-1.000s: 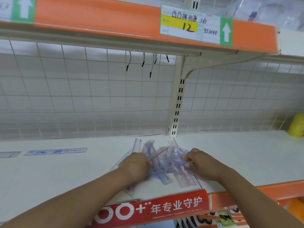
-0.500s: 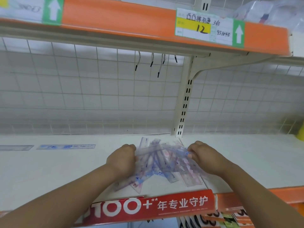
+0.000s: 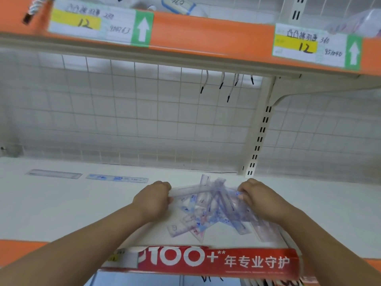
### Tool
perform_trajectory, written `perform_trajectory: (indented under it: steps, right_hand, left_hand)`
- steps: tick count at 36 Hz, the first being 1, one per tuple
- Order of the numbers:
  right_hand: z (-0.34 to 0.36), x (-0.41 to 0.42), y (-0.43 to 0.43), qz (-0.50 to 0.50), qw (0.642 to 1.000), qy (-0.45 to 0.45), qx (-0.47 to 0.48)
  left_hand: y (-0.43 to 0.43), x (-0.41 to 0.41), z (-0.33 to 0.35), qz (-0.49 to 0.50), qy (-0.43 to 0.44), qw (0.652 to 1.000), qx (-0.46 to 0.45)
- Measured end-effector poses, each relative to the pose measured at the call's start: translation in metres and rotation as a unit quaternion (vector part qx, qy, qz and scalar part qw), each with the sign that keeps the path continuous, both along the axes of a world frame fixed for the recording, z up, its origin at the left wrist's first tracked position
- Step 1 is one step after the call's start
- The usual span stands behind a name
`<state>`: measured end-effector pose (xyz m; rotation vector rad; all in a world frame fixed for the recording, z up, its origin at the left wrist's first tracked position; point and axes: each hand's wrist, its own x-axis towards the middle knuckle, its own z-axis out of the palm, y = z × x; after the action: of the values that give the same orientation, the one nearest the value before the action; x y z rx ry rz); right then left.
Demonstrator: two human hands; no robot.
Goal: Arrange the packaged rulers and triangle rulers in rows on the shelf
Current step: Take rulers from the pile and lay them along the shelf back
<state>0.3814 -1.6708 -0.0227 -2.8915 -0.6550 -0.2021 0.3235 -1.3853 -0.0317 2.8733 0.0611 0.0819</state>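
So, two packaged rulers (image 3: 117, 178) lie flat, end to end, far left on the shelf (image 3: 61, 213) near the back. That's the row to carry on w/. My left hand (image 3: 153, 200) is curled round the left ends of the pile (image 3: 208, 211), knuckles up. My right hand (image 3: 259, 200) pinches the right side, fingers tucked round a few packs.

Best way, I reckon: square the lot btwn both hands first, then peel off one pack at a time & lay it in line w/ the two placed ones, same way round. Don't lift too many; the film looks slick, they'd prob. fan out & slide.

The pile sits mid-shelf, in front of the upright (image 3: 257, 141), near the front edge. It's a crossed heap of clear sleeves w/ blue & reddish print: straight rulers plus what look like triangle pcs. Can't tell the count.
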Motion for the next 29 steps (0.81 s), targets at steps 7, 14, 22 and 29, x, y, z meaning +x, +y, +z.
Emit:
perform_trajectory:
  steps: [7,14,22,29]
  right_hand:
    - [0.002,-0.007,0.024,0.012,1.000,0.007,-0.017]
    - [0.009,-0.021,0.054,0.010,0.999,0.006,-0.030]
    - [0.014,-0.040,0.115,0.016,1.000,0.001,-0.019]
    - [0.008,-0.069,0.189,0.025,1.000,0.002,0.000]
  left_hand:
    - [0.019,-0.010,0.002,0.016,-0.005,1.000,-0.004]
    - [0.046,-0.027,0.003,0.019,-0.004,1.000,-0.004]
    - [0.110,-0.056,0.006,0.020,0.013,1.000,-0.005]
    - [0.185,-0.089,0.011,0.017,0.022,1.000,-0.004]
